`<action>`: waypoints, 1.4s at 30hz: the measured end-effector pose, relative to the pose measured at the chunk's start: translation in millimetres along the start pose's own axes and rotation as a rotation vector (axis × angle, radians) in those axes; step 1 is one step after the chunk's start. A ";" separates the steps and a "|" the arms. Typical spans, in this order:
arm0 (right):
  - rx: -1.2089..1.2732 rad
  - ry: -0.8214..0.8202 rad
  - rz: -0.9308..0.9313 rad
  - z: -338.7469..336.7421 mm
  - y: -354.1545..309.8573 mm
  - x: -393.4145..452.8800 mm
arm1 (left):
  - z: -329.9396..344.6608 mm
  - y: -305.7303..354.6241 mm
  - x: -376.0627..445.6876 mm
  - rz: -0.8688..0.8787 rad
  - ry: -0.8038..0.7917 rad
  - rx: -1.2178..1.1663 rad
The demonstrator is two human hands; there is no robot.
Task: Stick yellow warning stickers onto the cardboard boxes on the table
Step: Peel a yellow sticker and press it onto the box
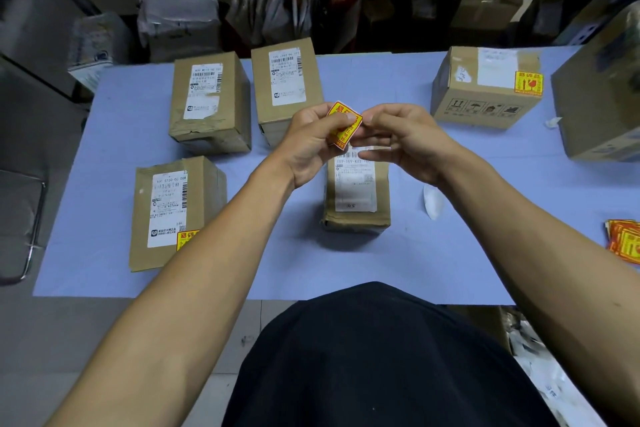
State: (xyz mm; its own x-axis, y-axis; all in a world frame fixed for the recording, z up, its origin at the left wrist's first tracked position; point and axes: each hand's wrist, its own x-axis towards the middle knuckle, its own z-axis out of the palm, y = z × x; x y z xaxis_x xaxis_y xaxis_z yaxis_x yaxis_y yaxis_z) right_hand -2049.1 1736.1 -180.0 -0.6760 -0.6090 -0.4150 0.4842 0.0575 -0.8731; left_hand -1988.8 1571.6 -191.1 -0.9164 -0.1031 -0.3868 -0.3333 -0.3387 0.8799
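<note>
head view shows you pinching the yellow sticker (344,125) with your left hand (308,146) while your right hand (398,142) nips its 3 o'clock edge, held over the unlabelled box (356,194), probably to peel its backing.

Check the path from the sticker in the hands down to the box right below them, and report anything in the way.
Nothing visible blocks it. The left hand and right hand pinch the yellow sticker in the air above the near centre box. That box's top shows only its white shipping label, with bare cardboard beside it.
</note>
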 end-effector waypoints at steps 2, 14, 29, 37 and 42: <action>-0.016 0.005 -0.009 -0.9 1.3 -0.6 | 1.3 -0.2 0.0 0.001 0.003 0.010; -0.277 0.156 -0.102 -2.4 13.7 5.6 | 18.0 -24.3 2.0 0.207 0.299 0.347; -0.386 0.206 -0.097 -18.8 36.9 -2.8 | 32.2 -41.3 -5.0 0.023 0.287 0.268; -0.381 0.514 0.138 -61.5 73.8 -11.9 | 26.7 -46.2 -0.7 -0.052 0.406 0.127; -0.518 0.585 0.311 -84.4 94.9 -24.2 | 19.7 -49.1 0.4 -0.105 0.424 0.160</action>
State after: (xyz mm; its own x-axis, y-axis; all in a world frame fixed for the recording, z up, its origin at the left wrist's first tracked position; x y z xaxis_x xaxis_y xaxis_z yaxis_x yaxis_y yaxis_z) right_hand -2033.7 1823.0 -274.4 -0.8024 -0.0049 -0.5967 0.4760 0.5979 -0.6450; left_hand -1977.1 1606.5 -229.0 -0.7156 -0.4605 -0.5252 -0.4798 -0.2223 0.8488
